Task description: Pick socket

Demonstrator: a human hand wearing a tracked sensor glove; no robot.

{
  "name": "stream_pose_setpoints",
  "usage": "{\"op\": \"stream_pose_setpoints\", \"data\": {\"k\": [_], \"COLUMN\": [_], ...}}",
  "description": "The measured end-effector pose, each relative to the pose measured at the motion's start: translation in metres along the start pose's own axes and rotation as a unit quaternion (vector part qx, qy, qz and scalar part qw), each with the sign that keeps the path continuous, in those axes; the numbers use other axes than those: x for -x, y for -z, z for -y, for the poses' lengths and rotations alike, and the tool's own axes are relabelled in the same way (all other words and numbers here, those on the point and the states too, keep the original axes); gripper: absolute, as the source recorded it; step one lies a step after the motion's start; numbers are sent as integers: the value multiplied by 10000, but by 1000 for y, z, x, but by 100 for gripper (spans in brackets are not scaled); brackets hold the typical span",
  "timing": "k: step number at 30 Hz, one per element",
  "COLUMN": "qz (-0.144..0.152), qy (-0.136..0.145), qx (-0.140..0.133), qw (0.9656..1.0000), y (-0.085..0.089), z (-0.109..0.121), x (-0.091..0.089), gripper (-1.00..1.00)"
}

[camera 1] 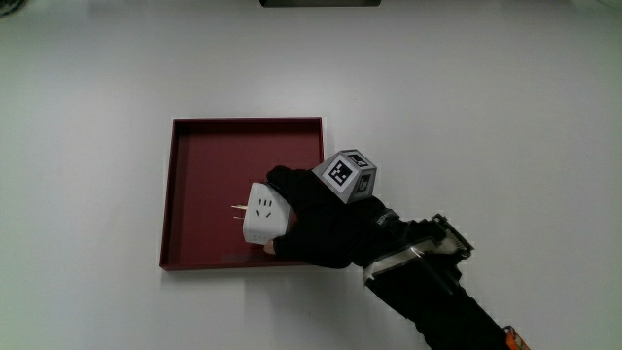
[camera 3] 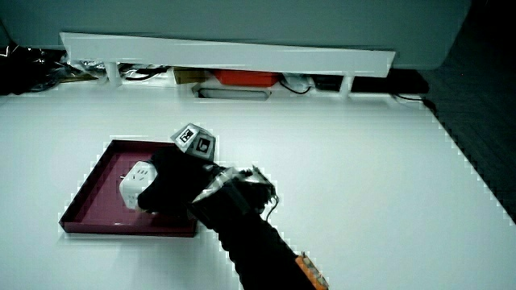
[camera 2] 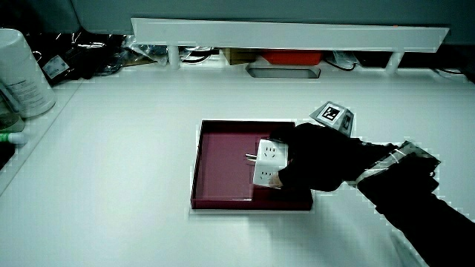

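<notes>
A white cube-shaped socket point(camera 1: 262, 214) with metal prongs sits in a shallow dark red tray point(camera 1: 209, 156), near the tray edge closest to the person. The hand point(camera 1: 316, 219) in its black glove is over that part of the tray, its fingers curled around the socket. In both side views the socket point(camera 2: 267, 162) point(camera 3: 135, 184) shows in the hand's point(camera 2: 315, 157) point(camera 3: 171, 187) grasp over the tray point(camera 2: 223, 159) point(camera 3: 101, 189). The patterned cube point(camera 1: 347, 175) rides on the back of the hand. Whether the socket still touches the tray floor I cannot tell.
A low white partition point(camera 2: 289, 33) runs along the table, with cables and a red item under it. A white cylindrical container point(camera 2: 22, 70) stands near the table's edge in a side view. Bare white tabletop point(camera 1: 466, 107) surrounds the tray.
</notes>
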Motion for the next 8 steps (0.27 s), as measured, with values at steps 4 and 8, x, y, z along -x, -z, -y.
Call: {"op": "stream_pose_setpoints", "data": {"k": [4,8], "qz": [-84,-164], "qy": [-44,-197], "qx": [0,-90], "qw": [10000,9996], "y": [-9,-18], "z": [19,39], "x": [10,15], "gripper": [100,100]}}
